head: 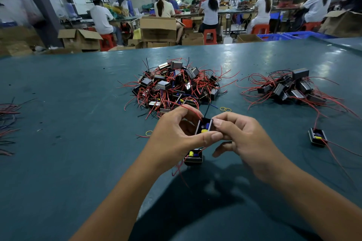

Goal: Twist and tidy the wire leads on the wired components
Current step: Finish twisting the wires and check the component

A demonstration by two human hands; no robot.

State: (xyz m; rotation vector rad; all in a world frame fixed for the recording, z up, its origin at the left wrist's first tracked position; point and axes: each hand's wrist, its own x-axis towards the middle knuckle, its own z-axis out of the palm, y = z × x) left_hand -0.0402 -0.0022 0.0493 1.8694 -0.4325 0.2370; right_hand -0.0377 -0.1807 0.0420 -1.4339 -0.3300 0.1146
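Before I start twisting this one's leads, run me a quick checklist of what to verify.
1. Component held by both hands: ok, left hand and right hand pinch it.
2. Its red lead free of the centre pile: cannot tell.
3. Black lead visible: ok.
4. Second component beneath the hands out of the way: not ok.
5. Rubber bands nearby: ok.

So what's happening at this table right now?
A person holds one small black wired component between both hands, left hand and right hand pinching its sides. Another component lies on the green table just below. A big tangled pile sits ahead, a smaller pile to the right.
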